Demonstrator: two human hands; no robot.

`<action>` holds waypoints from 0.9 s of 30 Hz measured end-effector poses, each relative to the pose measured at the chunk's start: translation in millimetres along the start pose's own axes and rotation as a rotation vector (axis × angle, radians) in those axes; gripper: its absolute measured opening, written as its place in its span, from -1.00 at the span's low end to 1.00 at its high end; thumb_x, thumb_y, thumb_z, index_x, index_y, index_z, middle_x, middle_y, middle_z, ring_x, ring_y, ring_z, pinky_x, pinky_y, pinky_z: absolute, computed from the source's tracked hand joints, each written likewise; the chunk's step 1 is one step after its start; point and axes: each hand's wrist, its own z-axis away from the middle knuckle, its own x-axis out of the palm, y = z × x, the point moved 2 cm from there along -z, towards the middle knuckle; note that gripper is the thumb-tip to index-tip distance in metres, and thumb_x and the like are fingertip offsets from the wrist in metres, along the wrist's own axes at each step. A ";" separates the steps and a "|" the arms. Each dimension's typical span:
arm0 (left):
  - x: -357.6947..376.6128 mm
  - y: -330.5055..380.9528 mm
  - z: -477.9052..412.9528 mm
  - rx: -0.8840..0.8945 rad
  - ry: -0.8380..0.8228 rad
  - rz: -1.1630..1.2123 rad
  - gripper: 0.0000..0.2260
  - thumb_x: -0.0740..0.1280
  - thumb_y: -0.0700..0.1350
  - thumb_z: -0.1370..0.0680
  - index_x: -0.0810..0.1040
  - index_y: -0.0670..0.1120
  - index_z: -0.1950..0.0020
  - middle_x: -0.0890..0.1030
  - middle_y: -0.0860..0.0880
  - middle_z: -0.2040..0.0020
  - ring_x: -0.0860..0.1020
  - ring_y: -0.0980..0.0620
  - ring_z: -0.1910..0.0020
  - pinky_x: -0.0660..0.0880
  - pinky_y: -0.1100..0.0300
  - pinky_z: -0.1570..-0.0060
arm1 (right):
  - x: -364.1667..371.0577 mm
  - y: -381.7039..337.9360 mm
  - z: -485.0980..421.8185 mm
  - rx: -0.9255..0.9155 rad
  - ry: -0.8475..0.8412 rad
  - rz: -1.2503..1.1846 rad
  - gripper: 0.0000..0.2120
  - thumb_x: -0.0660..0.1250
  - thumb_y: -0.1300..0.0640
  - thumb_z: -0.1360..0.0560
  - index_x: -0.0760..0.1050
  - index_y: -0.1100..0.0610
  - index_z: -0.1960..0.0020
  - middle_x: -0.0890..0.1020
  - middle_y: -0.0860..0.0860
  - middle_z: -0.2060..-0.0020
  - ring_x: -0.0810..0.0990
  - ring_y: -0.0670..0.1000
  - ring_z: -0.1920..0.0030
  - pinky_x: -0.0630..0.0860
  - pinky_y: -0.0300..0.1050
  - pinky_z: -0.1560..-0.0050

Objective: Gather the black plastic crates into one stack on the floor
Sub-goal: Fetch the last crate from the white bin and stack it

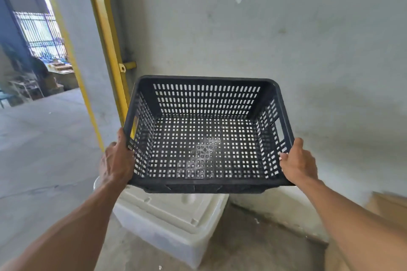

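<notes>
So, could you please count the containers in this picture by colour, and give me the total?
Black crate, held up by the left hand and the right hand: 1
White box on the floor: 1
Brown cardboard box, partly out of view: 1
Total: 3

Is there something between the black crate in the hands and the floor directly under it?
Yes. A white foam box sits on the floor directly below the black slotted plastic crate, which the left hand and right hand hold by its sides. No stack of crates is visible.
</notes>
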 end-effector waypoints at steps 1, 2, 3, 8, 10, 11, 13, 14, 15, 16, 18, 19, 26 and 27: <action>-16.2 4.9 5.0 0.010 0.026 0.017 -0.39 0.27 -0.25 -0.52 0.15 0.03 -0.52 0.51 -0.19 0.12 0.44 -0.20 0.24 0.33 -0.01 0.25 | -19.0 0.1 10.2 0.005 0.033 -0.006 -0.67 0.34 0.14 -0.50 0.20 0.17 -0.08 0.45 0.05 0.34 0.45 0.10 0.41 0.33 -0.10 0.47; -30.8 10.8 9.4 0.022 0.050 0.027 -0.38 0.27 -0.24 -0.52 0.16 0.02 -0.53 0.52 -0.22 0.10 0.47 -0.23 0.21 0.31 0.00 0.24 | -37.7 0.6 18.9 0.005 0.066 -0.013 -0.67 0.34 0.14 -0.50 0.20 0.17 -0.07 0.45 0.05 0.34 0.45 0.12 0.40 0.34 -0.09 0.45; -44.1 18.5 13.4 0.039 0.072 0.041 -0.38 0.29 -0.23 -0.51 0.16 0.01 -0.53 0.52 -0.23 0.11 0.47 -0.24 0.19 0.30 0.00 0.23 | -56.4 1.5 26.1 0.001 0.097 -0.023 -0.67 0.35 0.14 -0.50 0.19 0.16 -0.06 0.45 0.06 0.33 0.45 0.14 0.39 0.36 -0.07 0.44; -97.6 64.3 28.1 0.125 0.170 0.155 -0.37 0.31 -0.22 -0.51 0.17 0.01 -0.54 0.45 -0.17 0.21 0.46 -0.23 0.23 0.25 0.03 0.25 | -146.9 12.0 46.7 0.009 0.272 -0.058 -0.67 0.35 0.14 -0.50 0.17 0.14 0.00 0.48 0.11 0.31 0.44 0.18 0.36 0.39 -0.02 0.39; -114.8 86.3 32.5 0.153 0.196 0.180 -0.34 0.32 -0.20 -0.52 0.13 0.02 -0.56 0.53 -0.24 0.11 0.42 -0.19 0.24 0.26 0.03 0.23 | -181.4 20.4 52.5 0.011 0.336 -0.071 -0.67 0.34 0.14 -0.50 0.16 0.14 0.01 0.46 0.10 0.32 0.41 0.17 0.37 0.35 -0.03 0.39; -122.9 99.3 35.4 0.176 0.211 0.204 -0.33 0.32 -0.21 -0.52 0.13 0.02 -0.57 0.55 -0.26 0.08 0.40 -0.16 0.24 0.27 0.02 0.23 | -198.7 25.8 55.5 0.011 0.364 -0.077 -0.67 0.35 0.14 -0.50 0.16 0.14 0.02 0.45 0.09 0.33 0.40 0.16 0.37 0.35 -0.03 0.39; -138.3 129.3 44.8 0.233 0.232 0.257 -0.34 0.32 -0.24 -0.51 0.14 0.00 -0.55 0.56 -0.27 0.05 0.43 -0.19 0.24 0.29 0.01 0.26 | -233.4 41.0 61.7 0.020 0.419 -0.087 -0.67 0.35 0.14 -0.50 0.15 0.13 0.03 0.45 0.09 0.33 0.41 0.17 0.37 0.35 -0.03 0.39; -145.5 145.7 51.2 0.258 0.241 0.273 -0.35 0.33 -0.25 -0.52 0.14 0.00 -0.54 0.57 -0.26 0.05 0.44 -0.20 0.24 0.30 0.00 0.27 | -250.7 50.8 64.9 0.025 0.444 -0.091 -0.67 0.35 0.14 -0.50 0.15 0.13 0.03 0.45 0.09 0.33 0.41 0.17 0.37 0.35 -0.03 0.39; -152.0 162.5 59.0 0.279 0.251 0.288 -0.37 0.32 -0.25 -0.52 0.15 0.00 -0.53 0.57 -0.24 0.06 0.44 -0.17 0.25 0.31 0.00 0.29 | -267.7 61.8 67.9 0.030 0.467 -0.091 -0.67 0.35 0.15 -0.50 0.15 0.13 0.03 0.45 0.09 0.34 0.40 0.16 0.37 0.35 -0.03 0.39; -157.9 179.6 67.6 0.299 0.259 0.305 -0.38 0.32 -0.26 -0.53 0.15 -0.01 -0.53 0.56 -0.22 0.08 0.44 -0.14 0.25 0.32 0.00 0.31 | -285.1 74.3 71.7 0.035 0.488 -0.090 -0.67 0.35 0.15 -0.51 0.15 0.13 0.03 0.45 0.08 0.34 0.41 0.16 0.38 0.35 -0.04 0.39; -167.5 214.7 88.4 0.336 0.253 0.336 -0.39 0.30 -0.28 -0.55 0.14 -0.03 -0.54 0.56 -0.20 0.11 0.47 -0.12 0.25 0.37 0.01 0.33 | -320.5 102.6 80.0 0.052 0.527 -0.087 -0.68 0.34 0.15 -0.51 0.16 0.14 0.02 0.44 0.07 0.36 0.40 0.16 0.39 0.33 -0.06 0.41; -171.3 232.4 99.9 0.355 0.243 0.346 -0.38 0.29 -0.29 -0.56 0.12 -0.04 -0.56 0.55 -0.20 0.11 0.48 -0.13 0.24 0.40 0.00 0.32 | -338.1 118.2 84.7 0.065 0.544 -0.086 -0.68 0.33 0.16 -0.51 0.16 0.14 0.02 0.42 0.05 0.38 0.40 0.16 0.40 0.32 -0.07 0.42; -199.2 356.6 197.1 0.456 0.246 0.419 -0.34 0.32 -0.23 -0.53 0.11 -0.01 -0.56 0.54 -0.23 0.11 0.47 -0.21 0.22 0.48 -0.11 0.22 | -466.9 240.9 129.5 0.144 0.662 -0.057 -0.70 0.33 0.16 -0.51 0.22 0.20 -0.06 0.37 0.03 0.40 0.37 0.16 0.38 0.31 -0.03 0.37; -202.4 372.0 214.4 0.467 0.257 0.422 -0.33 0.33 -0.23 -0.53 0.11 0.00 -0.56 0.54 -0.23 0.11 0.46 -0.20 0.22 0.47 -0.11 0.22 | -483.8 258.1 136.2 0.146 0.678 -0.051 -0.70 0.33 0.15 -0.51 0.23 0.20 -0.07 0.40 0.06 0.38 0.36 0.16 0.37 0.31 -0.02 0.36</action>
